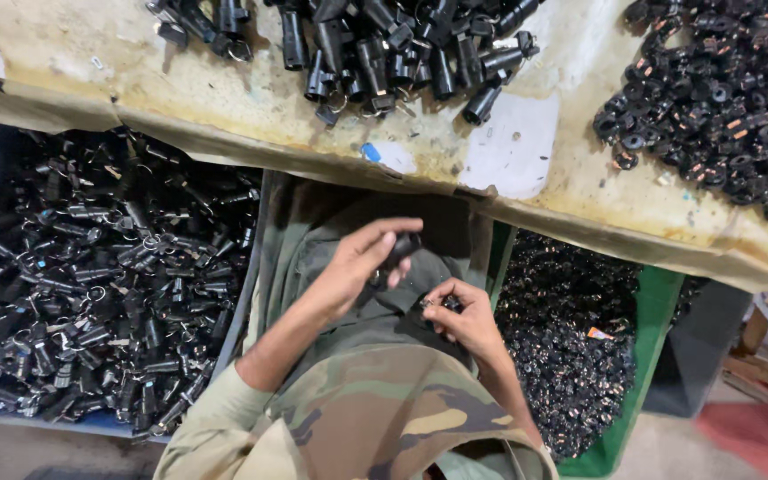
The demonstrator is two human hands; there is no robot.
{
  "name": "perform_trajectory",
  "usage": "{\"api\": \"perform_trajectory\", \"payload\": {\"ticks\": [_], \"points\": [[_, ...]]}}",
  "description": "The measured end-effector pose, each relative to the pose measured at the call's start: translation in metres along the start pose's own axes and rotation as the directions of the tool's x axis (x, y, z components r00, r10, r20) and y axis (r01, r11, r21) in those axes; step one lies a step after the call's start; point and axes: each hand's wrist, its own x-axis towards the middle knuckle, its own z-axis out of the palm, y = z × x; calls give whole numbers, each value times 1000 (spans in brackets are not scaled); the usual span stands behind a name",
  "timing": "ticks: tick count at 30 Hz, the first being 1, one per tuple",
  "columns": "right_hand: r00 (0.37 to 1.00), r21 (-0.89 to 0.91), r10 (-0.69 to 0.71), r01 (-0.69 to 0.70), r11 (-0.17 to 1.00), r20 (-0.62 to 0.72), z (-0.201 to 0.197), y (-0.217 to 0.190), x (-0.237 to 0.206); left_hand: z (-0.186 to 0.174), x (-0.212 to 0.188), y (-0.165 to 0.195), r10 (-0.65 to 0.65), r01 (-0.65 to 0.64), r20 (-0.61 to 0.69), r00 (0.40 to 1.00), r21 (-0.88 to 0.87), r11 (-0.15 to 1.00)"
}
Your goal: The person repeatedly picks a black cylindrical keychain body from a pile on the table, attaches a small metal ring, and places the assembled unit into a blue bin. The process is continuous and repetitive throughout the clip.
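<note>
My left hand (359, 262) is held over my lap, its fingers closed around a small black cylindrical part (401, 248). Just to its right, my right hand (460, 313) pinches a tiny dark piece (429, 302) between thumb and fingertips. The two hands are close together but apart. Below them is my lap in olive and camouflage cloth (384, 400).
A worn bench top (251, 98) crosses the upper view, with a pile of black cylindrical parts (393, 49) and a heap of small black rings with copper bits (722, 98). A blue bin (91, 276) of black parts stands left; a green bin (651, 311) of small dark pieces stands right.
</note>
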Motion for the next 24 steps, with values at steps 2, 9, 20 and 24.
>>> {"api": "perform_trajectory", "payload": {"ticks": [2,9,20,24], "points": [[994,49,-101,103,993,-35,5,-13,9,-3,-8,-5,151,-157,45,988,239,958],[868,-335,-492,485,808,70,38,-103,17,-7,-23,7,404,-496,313,859,704,509],[796,-386,-528,606,696,297,39,-98,22,-16,-30,-7,338,-466,330,881,726,506],[955,-158,-256,279,947,153,39,-87,34,-20,-25,11,483,-467,251,839,788,402]]}}
